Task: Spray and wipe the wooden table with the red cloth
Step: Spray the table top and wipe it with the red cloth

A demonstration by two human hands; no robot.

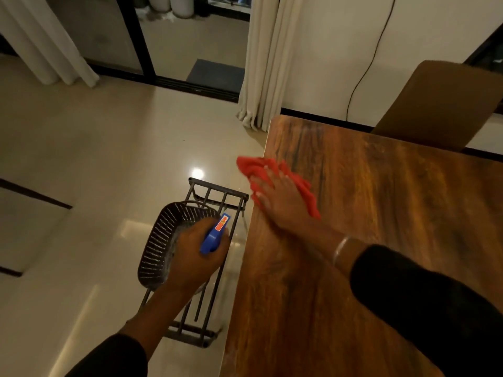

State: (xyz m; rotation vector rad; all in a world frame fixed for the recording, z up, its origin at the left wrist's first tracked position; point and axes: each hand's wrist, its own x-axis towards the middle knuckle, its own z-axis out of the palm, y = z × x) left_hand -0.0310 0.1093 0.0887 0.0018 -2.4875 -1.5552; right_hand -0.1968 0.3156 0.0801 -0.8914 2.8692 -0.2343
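Now wiping near the worktop's left edge, spray held clear.

Right hand (pixel 283 200) spread flat, fingers splayed, pressing the red cloth (pixel 272 172) onto the wooden worktop (pixel 367 213) right at its left edge, part of the cloth hanging past the rim; palm-down for even pressure, probably. Left hand (pixel 196 257) wrapped tight around the blue spray bottle (pixel 215 235), held off the worktop and low beside it, likely parked out of the cloth's path. Beneath that hand, a dark perforated basket (pixel 163 240) on a metal rack (pixel 206 268) standing on the pale floor (pixel 81 159), close against the worktop's side. Brown chair back (pixel 441 104) at the far edge; curtain (pixel 266 63) near the far corner. Nothing lying on the wood ahead.
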